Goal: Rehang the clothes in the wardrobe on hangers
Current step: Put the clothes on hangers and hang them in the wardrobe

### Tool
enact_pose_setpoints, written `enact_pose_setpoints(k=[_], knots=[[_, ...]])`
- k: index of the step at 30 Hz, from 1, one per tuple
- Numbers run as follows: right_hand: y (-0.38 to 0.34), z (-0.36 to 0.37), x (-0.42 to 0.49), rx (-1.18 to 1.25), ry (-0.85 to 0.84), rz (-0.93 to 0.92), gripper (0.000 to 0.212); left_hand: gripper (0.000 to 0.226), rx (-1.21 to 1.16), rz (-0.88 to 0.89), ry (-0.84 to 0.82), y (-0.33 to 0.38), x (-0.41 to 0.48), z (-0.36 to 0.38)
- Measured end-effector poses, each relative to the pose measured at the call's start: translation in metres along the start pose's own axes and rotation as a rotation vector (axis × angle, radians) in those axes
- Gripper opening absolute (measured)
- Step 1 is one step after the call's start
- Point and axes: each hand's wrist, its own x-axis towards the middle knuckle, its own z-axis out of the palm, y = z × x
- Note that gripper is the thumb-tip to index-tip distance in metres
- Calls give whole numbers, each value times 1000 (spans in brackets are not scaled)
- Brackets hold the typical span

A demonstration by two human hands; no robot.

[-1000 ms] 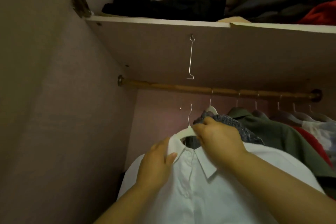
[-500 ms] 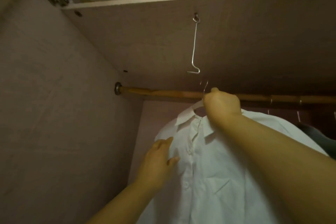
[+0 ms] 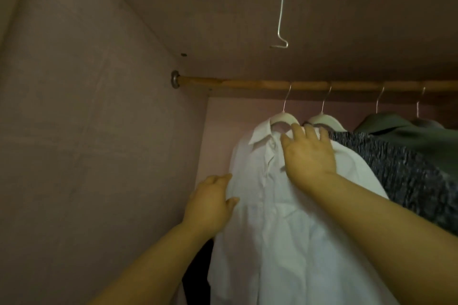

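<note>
Right grip lies wide, fingers spread flat on the shoulder of the one white shirt. Its fingertips touch the white hanger that carries the shirt. Left grip sits lower and to the left of it, loose as well. Its fingers run fairly straight along the shirt's side edge with the thumb resting on the cloth, and from where I stand nothing looks clenched.

The shirt hangs from just above the right grip, long axis vertical, collar up toward the wooden rod. Its buttoned front is turned to the person and its hem is out of sight below both arms.

Counting up: one rod, and four hanger hooks over it, above and to the right of the right grip. Two white hangers show. The second hanger is just right of the fingertips, with one speckled grey garment under it. Farther right hangs one green garment. What the fourth hook carries is too dark to tell. High above the right grip a single bent wire hook dangles from the shelf underside.
</note>
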Motion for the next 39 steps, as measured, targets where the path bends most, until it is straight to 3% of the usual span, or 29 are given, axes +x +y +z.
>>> enact_pose_setpoints(k=[4, 8, 21, 25, 33, 39], knots=[[-26, -2, -56, 82, -92, -53, 43, 59, 114, 1, -82, -3, -39, -12], [-56, -11, -129, 160, -267, -90, 50, 56, 149, -34, -196, -12, -93, -27], [-140, -91, -373, 447, -672, -192, 56, 46, 248, -181, -638, -36, -330, -80], [-159, -126, -428, 509, -691, -235, 53, 38, 311, -245, -662, -36, -404, -105], [-186, -204, -555, 749, -826, -367, 57, 61, 352, -451, -649, -3, -583, -178], [-209, -277, -643, 865, -915, -541, 59, 56, 469, -659, -703, 28, -727, -260]])
